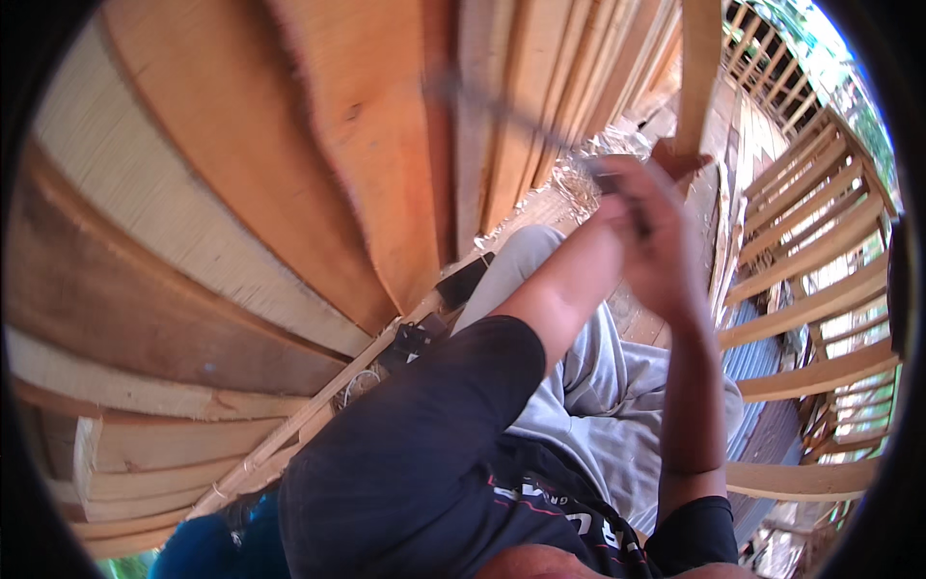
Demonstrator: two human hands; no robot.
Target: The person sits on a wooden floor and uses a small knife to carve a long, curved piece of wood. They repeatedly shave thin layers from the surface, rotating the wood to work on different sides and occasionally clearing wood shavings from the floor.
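Observation:
My left forearm passes behind my right hand. My left hand (681, 159) shows past it, its fingers wrapped round the lower end of a long wooden slat (697, 77) that rises toward the upper edge. My right hand (656, 232) is closed on the dark handle of a long, thin tool (521, 118), which points to the upper left. Motion smears both tool and hand, so I cannot make out the tool's kind. Beneath my arms are my bent legs in grey trousers (608, 386).
A wall of wooden boards (241, 174) stands close on the left, with small black boxes (410, 340) along its foot. Curly wood shavings (576, 183) litter the plank floor ahead. To the right runs a slatted wooden railing (805, 309), with grey corrugated sheeting (767, 429) below.

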